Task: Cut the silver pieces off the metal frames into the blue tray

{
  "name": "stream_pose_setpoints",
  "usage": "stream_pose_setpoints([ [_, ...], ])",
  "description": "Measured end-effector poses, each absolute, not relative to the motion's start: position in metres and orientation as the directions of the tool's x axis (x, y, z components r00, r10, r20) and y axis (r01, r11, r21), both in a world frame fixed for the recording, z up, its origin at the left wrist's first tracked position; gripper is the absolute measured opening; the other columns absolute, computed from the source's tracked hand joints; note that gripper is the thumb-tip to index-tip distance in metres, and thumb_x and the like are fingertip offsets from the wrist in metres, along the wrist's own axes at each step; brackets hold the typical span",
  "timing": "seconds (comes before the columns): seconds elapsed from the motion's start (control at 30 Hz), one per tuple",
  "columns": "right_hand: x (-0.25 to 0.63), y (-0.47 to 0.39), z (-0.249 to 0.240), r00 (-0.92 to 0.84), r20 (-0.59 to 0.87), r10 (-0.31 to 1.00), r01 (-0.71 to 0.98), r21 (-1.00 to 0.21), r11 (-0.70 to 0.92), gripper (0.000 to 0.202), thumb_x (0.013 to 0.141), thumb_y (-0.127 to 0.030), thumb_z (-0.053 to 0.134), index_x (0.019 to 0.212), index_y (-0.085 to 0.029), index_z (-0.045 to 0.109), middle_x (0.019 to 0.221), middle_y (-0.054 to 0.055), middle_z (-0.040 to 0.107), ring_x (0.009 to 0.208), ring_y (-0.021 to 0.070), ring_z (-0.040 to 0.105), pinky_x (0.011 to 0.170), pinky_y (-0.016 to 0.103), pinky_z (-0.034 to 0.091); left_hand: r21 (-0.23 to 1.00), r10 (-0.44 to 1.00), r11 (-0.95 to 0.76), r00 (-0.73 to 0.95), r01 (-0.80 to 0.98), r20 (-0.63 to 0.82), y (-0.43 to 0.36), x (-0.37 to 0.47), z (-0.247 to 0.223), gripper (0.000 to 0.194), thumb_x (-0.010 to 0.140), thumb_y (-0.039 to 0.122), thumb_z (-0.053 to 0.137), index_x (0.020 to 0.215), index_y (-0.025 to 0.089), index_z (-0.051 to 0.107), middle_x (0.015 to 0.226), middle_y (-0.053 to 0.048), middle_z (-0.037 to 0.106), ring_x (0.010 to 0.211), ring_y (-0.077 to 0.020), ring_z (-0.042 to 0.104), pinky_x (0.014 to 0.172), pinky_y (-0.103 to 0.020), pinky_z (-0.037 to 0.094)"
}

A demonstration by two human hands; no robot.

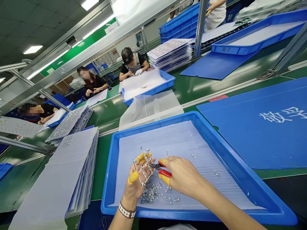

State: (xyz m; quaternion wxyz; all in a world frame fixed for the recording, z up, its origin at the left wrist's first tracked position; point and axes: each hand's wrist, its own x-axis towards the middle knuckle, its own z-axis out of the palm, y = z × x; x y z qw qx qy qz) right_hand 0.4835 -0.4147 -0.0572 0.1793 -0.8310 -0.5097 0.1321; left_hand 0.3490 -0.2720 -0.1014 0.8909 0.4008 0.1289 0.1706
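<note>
My left hand [135,180], with yellow finger cots and a banded watch, grips a silvery rectangular frame of small parts [143,164] over the tray. In my right hand [183,174], also with yellow finger cots, is a pair of red-handled cutting pliers [164,170]. Their dark jaws reach the right side of the frame; whether they are open or closed there I cannot tell. Below lies a heap of small twisted silvery pieces [150,191], with several more scattered on the white liner [192,143] of the blue tray [203,215].
Stacked white sheets [57,169] stand on the left, with a loose frame [68,140] on top. A blue board [263,127] lies at right. Behind the tray are translucent sheets [153,108] and another blue tray [168,83]. Several people sit across the bench; a metal post [200,28] rises beyond.
</note>
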Motion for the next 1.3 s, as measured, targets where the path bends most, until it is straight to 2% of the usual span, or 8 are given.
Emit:
stream_pose_setpoints([
  [0.3,0.486,-0.414,-0.058,0.433,-0.087,0.897,0.795,-0.433,-0.425,0.019,0.080,-0.028,0.052,0.087,-0.019,0.067,0.079,0.008,0.070,0.073,0.0243,0.065,0.058,0.030,0.036,0.816,0.394,0.534,0.919,-0.221,-0.009,-0.267,0.345,-0.112,0.069,0.065,0.046,0.077,0.126,0.020,0.056,0.135,-0.015,0.054,0.132,-0.0378,0.042,0.106,-0.045,0.037],
  [0.57,0.485,-0.415,-0.062,0.427,-0.087,0.900,0.793,-0.443,-0.419,0.020,0.079,-0.030,0.052,0.088,-0.020,0.067,0.079,0.008,0.071,0.072,0.0253,0.066,0.055,0.030,0.033,0.880,0.401,0.440,0.916,-0.181,-0.013,-0.267,0.346,-0.111,0.079,0.063,0.050,0.078,0.130,0.019,0.052,0.136,-0.017,0.052,0.132,-0.0399,0.041,0.110,-0.049,0.028],
  [0.77,0.485,-0.415,-0.061,0.425,-0.095,0.900,0.797,-0.433,-0.421,0.019,0.081,-0.029,0.052,0.086,-0.020,0.068,0.077,0.008,0.071,0.071,0.0258,0.067,0.054,0.029,0.033,0.895,0.405,0.414,0.914,-0.164,-0.020,-0.270,0.345,-0.107,0.068,0.070,0.047,0.073,0.129,0.020,0.054,0.136,-0.015,0.053,0.131,-0.0386,0.042,0.108,-0.047,0.032],
  [0.93,0.486,-0.414,-0.059,0.412,-0.126,0.902,0.799,-0.425,-0.425,0.020,0.081,-0.027,0.052,0.087,-0.019,0.069,0.079,0.010,0.072,0.070,0.0262,0.068,0.054,0.030,0.034,0.906,0.392,0.396,0.920,-0.147,-0.022,-0.269,0.344,-0.109,0.072,0.065,0.045,0.079,0.128,0.021,0.055,0.135,-0.013,0.054,0.133,-0.0375,0.040,0.105,-0.042,0.036],
  [1.1,0.486,-0.412,-0.058,0.412,-0.134,0.901,0.798,-0.425,-0.428,0.016,0.081,-0.025,0.052,0.078,-0.020,0.067,0.073,0.009,0.071,0.066,0.0246,0.067,0.051,0.029,0.030,0.910,0.397,0.390,0.917,-0.138,-0.031,-0.267,0.343,-0.110,0.074,0.065,0.047,0.078,0.129,0.020,0.054,0.136,-0.015,0.053,0.133,-0.0387,0.040,0.108,-0.047,0.034],
  [1.23,0.489,-0.419,-0.060,0.449,-0.114,0.886,0.754,-0.483,-0.444,0.012,0.078,-0.026,0.053,0.077,-0.020,0.064,0.073,0.008,0.069,0.067,0.0245,0.065,0.054,0.030,0.034,0.868,0.424,0.457,0.905,-0.195,-0.020,-0.268,0.346,-0.109,0.073,0.066,0.049,0.076,0.129,0.020,0.053,0.135,-0.016,0.053,0.131,-0.0396,0.043,0.111,-0.052,0.030],
  [1.3,0.489,-0.424,-0.065,0.501,-0.088,0.861,0.664,-0.599,-0.448,0.012,0.077,-0.026,0.054,0.083,-0.020,0.063,0.077,0.007,0.068,0.071,0.0239,0.063,0.059,0.031,0.038,0.831,0.456,0.497,0.890,-0.250,-0.005,-0.269,0.350,-0.108,0.070,0.069,0.048,0.074,0.130,0.022,0.052,0.137,-0.014,0.052,0.130,-0.0391,0.043,0.112,-0.054,0.029],
])
